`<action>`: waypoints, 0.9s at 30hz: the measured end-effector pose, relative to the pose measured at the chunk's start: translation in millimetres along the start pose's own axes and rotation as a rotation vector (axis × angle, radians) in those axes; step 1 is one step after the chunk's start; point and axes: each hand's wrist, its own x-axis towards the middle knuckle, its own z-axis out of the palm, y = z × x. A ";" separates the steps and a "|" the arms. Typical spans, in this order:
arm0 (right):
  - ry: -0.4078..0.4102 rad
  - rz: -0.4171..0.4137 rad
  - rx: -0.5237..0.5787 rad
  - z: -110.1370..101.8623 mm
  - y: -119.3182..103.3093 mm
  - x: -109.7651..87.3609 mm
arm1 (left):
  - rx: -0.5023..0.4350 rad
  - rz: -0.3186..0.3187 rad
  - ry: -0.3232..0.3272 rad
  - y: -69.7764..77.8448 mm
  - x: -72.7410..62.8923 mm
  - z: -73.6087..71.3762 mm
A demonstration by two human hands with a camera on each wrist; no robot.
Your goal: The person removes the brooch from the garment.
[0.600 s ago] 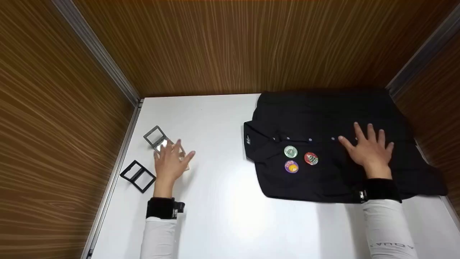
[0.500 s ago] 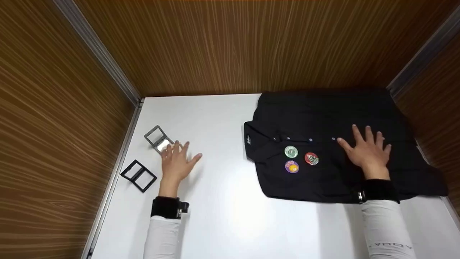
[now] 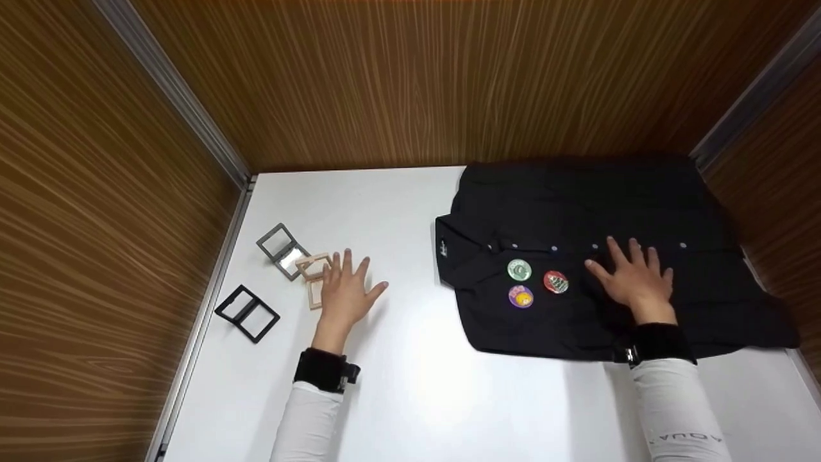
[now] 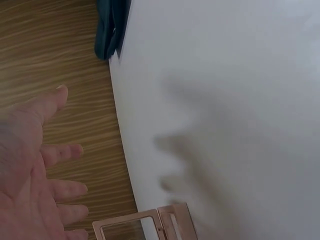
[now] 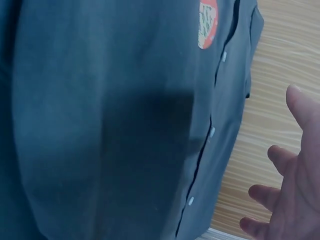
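My left hand (image 3: pixel 345 292), fingers spread and straight, hovers over the white table and partly covers a beige hinged case (image 3: pixel 314 278) with windowed halves. The left wrist view has that case (image 4: pixel 186 220) below the fingertips, with nothing in the palm. Over a black button-front shirt (image 3: pixel 577 205) laid flat, my right hand (image 3: pixel 638 282) is spread and holds nothing. Three round badges lie near the shirt's collar: green (image 3: pixel 519 270), red (image 3: pixel 556 282) and purple (image 3: pixel 521 296). In the right wrist view the red badge (image 5: pixel 207 25) is at the top, partly cut off.
Beside the beige case lies a similar open grey case (image 3: pixel 288 251) with a mirror-like half. An open black case (image 3: pixel 245 313) is closer to the table's left edge. Wood-grain panels (image 3: pixel 359 83) wall in the white table (image 3: pixel 410 410) at the back and sides.
My left hand has moved right, so more of the beige case shows. My right hand has shifted left and slightly nearer over the shirt. The cases and badges have stayed put.
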 end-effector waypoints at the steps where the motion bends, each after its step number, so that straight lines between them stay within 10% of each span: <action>1: -0.010 -0.001 -0.002 1.5 -0.6 0.4 | 0.010 0.008 -0.007 3.3 0.1 2.0; 11: -0.122 0.011 0.004 17.4 -1.9 2.6 | 0.000 0.093 -0.147 47.1 5.0 24.0; 27: -0.192 0.007 -0.023 33.5 -2.9 2.0 | 0.142 0.488 -0.232 140.6 12.3 69.1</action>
